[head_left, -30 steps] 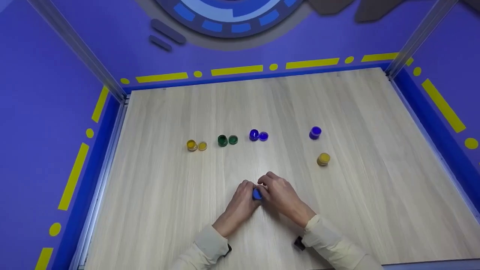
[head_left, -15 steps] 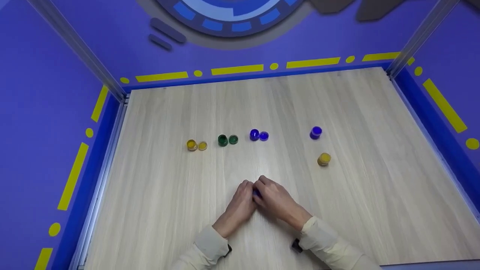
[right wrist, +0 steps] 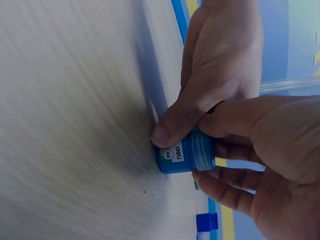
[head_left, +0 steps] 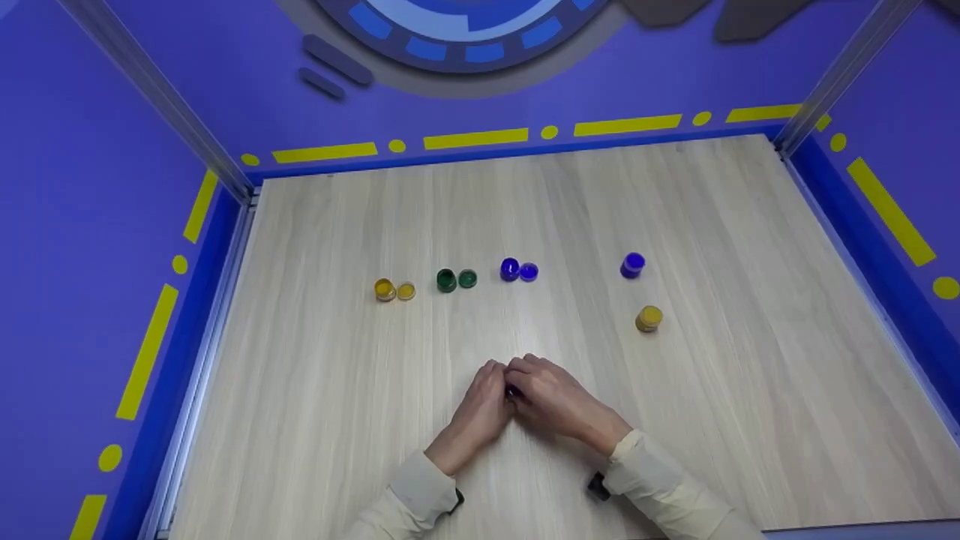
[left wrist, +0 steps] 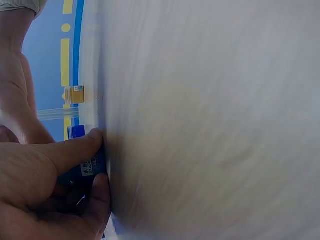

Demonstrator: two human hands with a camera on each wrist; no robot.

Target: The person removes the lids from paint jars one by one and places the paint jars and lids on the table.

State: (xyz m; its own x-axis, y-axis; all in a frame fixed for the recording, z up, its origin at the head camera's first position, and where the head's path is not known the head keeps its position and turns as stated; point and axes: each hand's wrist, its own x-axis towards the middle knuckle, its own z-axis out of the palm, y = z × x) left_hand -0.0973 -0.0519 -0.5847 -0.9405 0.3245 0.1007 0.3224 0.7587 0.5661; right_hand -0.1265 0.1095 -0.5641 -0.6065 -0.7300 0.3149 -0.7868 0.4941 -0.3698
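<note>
Near the front of the table, a small blue paint jar stands between the two hands. My left hand grips its body low down, thumb and fingers round the side. From above, my right hand holds the jar's ridged lid with thumb and fingertips. The lid sits on the jar in the right wrist view. Seen from the head, the fingers hide most of the jar; a white label shows in both wrist views.
Beyond the hands stand uncapped yellow, green and violet-blue paint jars, each with its lid beside it on the right. Capped purple and yellow jars stand farther right. Blue panels wall the table's back and sides.
My right hand has moved left over the blue jar's lid, its fingers closing round it and covering most of it. My left hand stays in place on the jar.
</note>
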